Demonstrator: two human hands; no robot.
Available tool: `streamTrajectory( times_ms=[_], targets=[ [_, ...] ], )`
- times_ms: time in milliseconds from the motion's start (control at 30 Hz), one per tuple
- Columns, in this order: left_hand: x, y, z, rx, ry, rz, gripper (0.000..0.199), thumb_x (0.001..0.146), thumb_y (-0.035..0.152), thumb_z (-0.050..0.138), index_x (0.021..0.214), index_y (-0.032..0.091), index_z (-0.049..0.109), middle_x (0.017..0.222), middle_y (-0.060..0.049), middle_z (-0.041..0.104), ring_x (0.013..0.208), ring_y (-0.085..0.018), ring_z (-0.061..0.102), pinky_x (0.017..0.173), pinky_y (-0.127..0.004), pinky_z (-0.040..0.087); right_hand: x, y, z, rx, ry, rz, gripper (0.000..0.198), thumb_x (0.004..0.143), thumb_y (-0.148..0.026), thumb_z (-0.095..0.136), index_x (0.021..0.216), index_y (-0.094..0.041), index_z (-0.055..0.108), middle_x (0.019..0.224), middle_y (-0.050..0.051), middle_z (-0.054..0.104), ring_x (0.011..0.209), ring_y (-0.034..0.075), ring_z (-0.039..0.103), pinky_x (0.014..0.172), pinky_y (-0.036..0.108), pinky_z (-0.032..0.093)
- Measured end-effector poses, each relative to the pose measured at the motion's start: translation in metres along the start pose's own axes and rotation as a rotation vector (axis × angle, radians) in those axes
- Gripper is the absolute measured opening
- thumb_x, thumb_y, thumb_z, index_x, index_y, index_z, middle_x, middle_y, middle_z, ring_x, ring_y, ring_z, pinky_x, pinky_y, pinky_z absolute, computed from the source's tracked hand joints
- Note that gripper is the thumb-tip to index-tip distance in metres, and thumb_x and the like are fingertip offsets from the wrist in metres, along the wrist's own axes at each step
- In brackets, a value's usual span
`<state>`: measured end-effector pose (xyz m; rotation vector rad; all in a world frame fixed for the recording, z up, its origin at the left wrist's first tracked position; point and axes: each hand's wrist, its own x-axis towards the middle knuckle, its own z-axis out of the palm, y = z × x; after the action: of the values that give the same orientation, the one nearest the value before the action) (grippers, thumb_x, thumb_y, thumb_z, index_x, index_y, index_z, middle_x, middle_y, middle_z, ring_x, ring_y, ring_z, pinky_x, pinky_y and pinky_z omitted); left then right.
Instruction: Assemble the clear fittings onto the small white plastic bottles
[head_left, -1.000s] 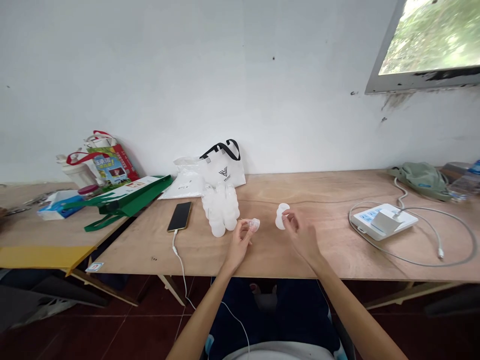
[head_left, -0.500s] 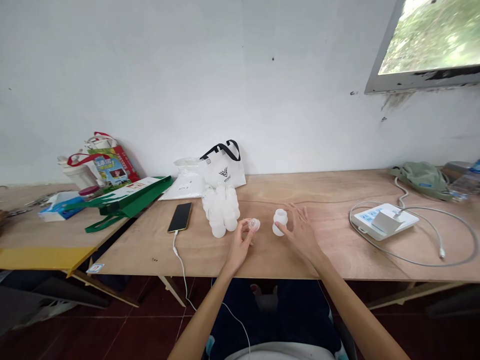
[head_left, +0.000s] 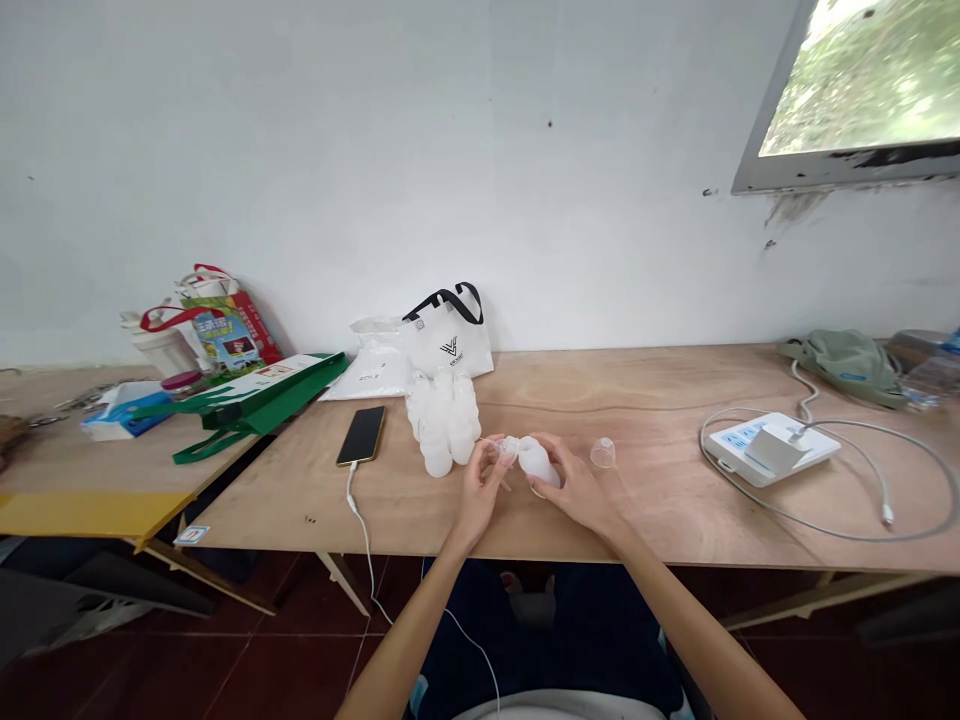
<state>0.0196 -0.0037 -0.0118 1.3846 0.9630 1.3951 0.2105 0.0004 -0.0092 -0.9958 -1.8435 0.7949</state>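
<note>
In my left hand (head_left: 478,490) I pinch a small clear plastic piece (head_left: 510,446), like a bottle top, between thumb and fingers. My right hand (head_left: 576,490) is wrapped round a small translucent white bottle (head_left: 535,460). The bottle is tilted, its neck toward the left and touching or almost touching the clear piece. To the right of my right hand a clear dome-shaped cap (head_left: 602,452) sits on the table. Left of my left hand stands a cluster of several similar white bottles (head_left: 444,425).
A phone (head_left: 361,436) on a white cable lies to the left. Behind the bottles are a white bag with black handles (head_left: 454,335) and a white plastic package (head_left: 367,365). A green bag (head_left: 262,395) overhangs the left table. At right are a power strip (head_left: 772,447) and a looped cable.
My right hand has brought the bottle left and tilted it toward the clear piece in my left hand. The clear cap to the right now shows, uncovered.
</note>
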Motion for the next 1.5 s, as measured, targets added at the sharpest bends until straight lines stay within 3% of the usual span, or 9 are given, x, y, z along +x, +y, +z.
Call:
streamTrajectory(
  times_ms=[233, 433, 533, 767, 967, 1100, 1200, 1333, 1500],
  targets=[
    [0.0, 0.023, -0.005, 0.043, 0.029, 0.012, 0.04, 0.092, 0.052, 0.064, 0.121, 0.024, 0.058, 0.127, -0.008, 0.061, 0.098, -0.019, 0.063, 0.063, -0.023, 0.051, -0.004, -0.023, -0.009, -0.211, 0.075, 0.02, 0.038, 0.093, -0.036, 0.065, 0.129, -0.03, 0.055, 0.13, 0.005, 0.066, 0.115, 0.026, 0.064, 0.094, 0.043, 0.053],
    [-0.016, 0.066, -0.006, 0.18, -0.007, -0.019, 0.04, 0.086, 0.056, 0.07, 0.103, 0.021, 0.06, 0.097, -0.004, 0.064, 0.075, -0.014, 0.061, 0.06, -0.022, 0.048, -0.015, -0.055, -0.012, -0.631, 0.277, -0.503, 0.036, 0.094, -0.012, 0.056, 0.126, -0.027, 0.064, 0.117, 0.007, 0.071, 0.106, 0.026, 0.067, 0.093, 0.044, 0.047],
    [-0.022, 0.08, -0.005, 0.175, 0.018, -0.016, 0.043, 0.081, 0.055, 0.076, 0.095, 0.02, 0.055, 0.087, -0.003, 0.064, 0.073, -0.014, 0.06, 0.059, -0.022, 0.048, -0.02, -0.061, -0.009, -0.723, 0.374, -0.587, 0.04, 0.093, -0.008, 0.057, 0.126, -0.028, 0.067, 0.116, 0.008, 0.072, 0.105, 0.025, 0.068, 0.095, 0.045, 0.046],
    [-0.027, 0.087, -0.002, 0.066, 0.025, -0.017, 0.049, 0.076, 0.056, 0.08, 0.083, 0.02, 0.047, 0.079, -0.001, 0.062, 0.068, -0.013, 0.057, 0.052, -0.022, 0.048, -0.026, -0.064, -0.007, -0.614, 0.37, -0.504, 0.035, 0.095, -0.019, 0.061, 0.124, -0.037, 0.072, 0.116, 0.006, 0.073, 0.103, 0.026, 0.069, 0.097, 0.048, 0.048],
    [-0.032, 0.109, -0.017, 0.094, -0.197, 0.032, 0.033, 0.081, 0.04, 0.08, 0.107, 0.024, 0.067, 0.115, -0.007, 0.066, 0.104, -0.022, 0.063, 0.079, -0.03, 0.056, -0.026, -0.08, -0.03, -0.027, 0.008, -0.113, 0.051, 0.089, -0.047, 0.072, 0.138, -0.033, 0.065, 0.128, 0.006, 0.069, 0.11, 0.032, 0.067, 0.091, 0.045, 0.056],
    [-0.037, 0.122, -0.026, 0.11, -0.364, 0.018, 0.047, 0.088, 0.036, 0.075, 0.132, 0.029, 0.061, 0.133, -0.007, 0.06, 0.11, -0.022, 0.062, 0.098, -0.038, 0.052, -0.026, -0.081, -0.037, 0.238, -0.141, 0.027, 0.051, 0.093, -0.047, 0.069, 0.141, -0.033, 0.061, 0.137, 0.004, 0.065, 0.122, 0.032, 0.063, 0.095, 0.04, 0.056],
    [-0.036, 0.119, -0.024, 0.06, -0.296, 0.063, 0.06, 0.088, 0.04, 0.076, 0.141, 0.031, 0.051, 0.137, -0.008, 0.057, 0.117, -0.023, 0.058, 0.099, -0.036, 0.051, -0.026, -0.084, -0.032, 0.245, -0.094, 0.046, 0.055, 0.09, -0.046, 0.074, 0.14, -0.031, 0.057, 0.134, 0.006, 0.065, 0.123, 0.03, 0.062, 0.094, 0.04, 0.057],
    [-0.032, 0.11, -0.02, 0.1, -0.138, 0.017, 0.037, 0.089, 0.042, 0.074, 0.118, 0.025, 0.061, 0.12, -0.006, 0.063, 0.107, -0.02, 0.061, 0.091, -0.032, 0.052, -0.028, -0.09, -0.025, 0.055, 0.046, -0.038, 0.043, 0.088, -0.043, 0.076, 0.124, -0.028, 0.059, 0.12, 0.006, 0.068, 0.11, 0.025, 0.066, 0.088, 0.037, 0.057],
    [-0.031, 0.112, -0.024, 0.082, -0.302, 0.055, 0.04, 0.09, 0.033, 0.074, 0.128, 0.027, 0.06, 0.137, -0.007, 0.058, 0.122, -0.022, 0.057, 0.101, -0.034, 0.049, -0.029, -0.089, -0.03, -0.013, 0.053, -0.11, 0.039, 0.091, -0.041, 0.074, 0.125, -0.03, 0.058, 0.12, 0.003, 0.067, 0.11, 0.023, 0.065, 0.088, 0.035, 0.055]
  ],
)
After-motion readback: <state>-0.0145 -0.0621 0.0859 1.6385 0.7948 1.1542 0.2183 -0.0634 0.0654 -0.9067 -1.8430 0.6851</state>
